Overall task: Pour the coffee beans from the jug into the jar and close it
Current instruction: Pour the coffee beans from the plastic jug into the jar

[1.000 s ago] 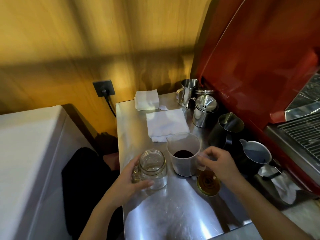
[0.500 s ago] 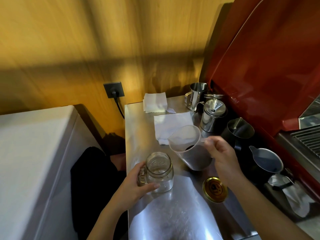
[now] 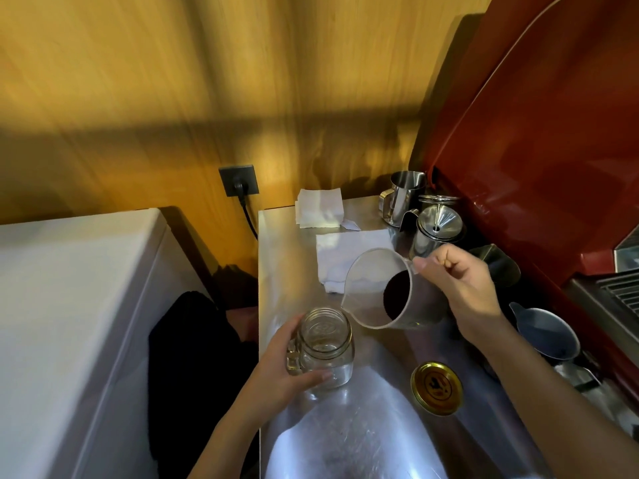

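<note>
Left hand [image 3: 276, 369] wrapped around the glass mason jar [image 3: 323, 350], fingers curled behind it and thumb across the front low on the glass; jar stands upright on the steel counter [image 3: 363, 437], mouth open, no beans visible inside. Right hand [image 3: 463, 288] clenched on the handle side of the clear plastic jug [image 3: 380, 295], thumb pressed on the rim; handle itself hidden by the fingers. Jug is lifted off the counter and tipped toward the left hand, spout just above and beside the jar mouth, not touching as far as can be told. Coffee beans [image 3: 397, 299] sit as a dark mass at the jug's base, nearest the right fingers, none at the spout. Gold lid [image 3: 436, 388] lies flat on the counter below the right wrist, apart from both hands. Beyond the right knuckles: folded white cloth [image 3: 349, 250], steel milk pitchers [image 3: 403, 195], red espresso machine [image 3: 553, 167].
</note>
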